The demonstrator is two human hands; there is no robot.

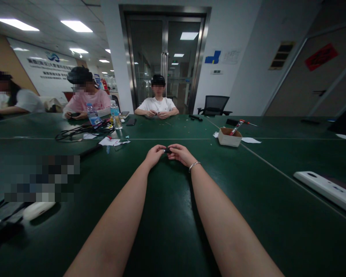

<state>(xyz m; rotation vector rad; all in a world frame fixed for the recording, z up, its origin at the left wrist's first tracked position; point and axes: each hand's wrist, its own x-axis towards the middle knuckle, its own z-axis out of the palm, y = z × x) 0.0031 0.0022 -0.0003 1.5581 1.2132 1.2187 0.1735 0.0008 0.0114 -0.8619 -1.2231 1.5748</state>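
Note:
My two forearms stretch forward over a dark green table (167, 215). My left hand (153, 154) and my right hand (181, 154) meet at the fingertips and both pinch a small dark object (167, 150) just above the tabletop. The object is too small to make out further. A thin bracelet circles my right wrist (195, 165).
A small cardboard box (229, 137) with a red-handled tool stands right of my hands. Papers, cables (80, 132) and two water bottles (115, 114) lie at the left. A white device (325, 187) lies at the right edge, a white oval object (38, 209) near left. Three people sit along the far side.

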